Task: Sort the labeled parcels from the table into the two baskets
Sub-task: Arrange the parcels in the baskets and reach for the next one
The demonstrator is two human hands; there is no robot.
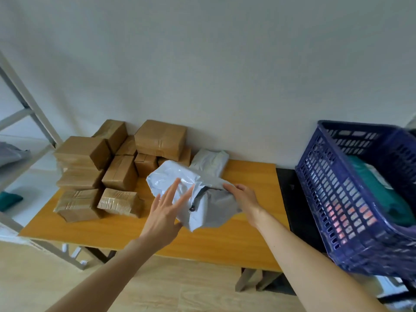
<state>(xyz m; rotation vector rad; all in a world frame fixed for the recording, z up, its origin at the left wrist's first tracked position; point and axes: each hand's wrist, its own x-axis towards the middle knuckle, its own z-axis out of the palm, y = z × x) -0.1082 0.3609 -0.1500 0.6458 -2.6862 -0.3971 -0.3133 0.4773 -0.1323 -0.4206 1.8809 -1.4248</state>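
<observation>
The fingers (pixel 173 190) of the left hand (pixel 164 215) are straight and spread wide. They lie flat against the near side of the grey plastic parcel (pixel 211 210) and do not close around anything. The fingers (pixel 229 188) of the right hand (pixel 244 199) are curled over the right upper edge of the same parcel and grip it there, so that the film bunches under them.

The parcel is a soft mailing bag of smooth, shiny film, much wrinkled and without a firm shape. A dark slit shows in its middle. It is between the two hands, over the middle of the table (pixel 247 235). Its long axis runs slantwise, from far left to near right. I cannot tell if its lower corner touches the table top.

The table top is flat orange wood. At its far left stands a pile of brown cardboard boxes (pixel 119 172), rectangular and wrapped with glossy tape. Just beside them a second grey bag (pixel 209 162) lies against the wall.

To the right is a blue plastic basket (pixel 337 199) with lattice walls, tilted in the view. A teal package (pixel 380 194) lies inside it. On the far left is a grey metal shelf (pixel 29 104).
</observation>
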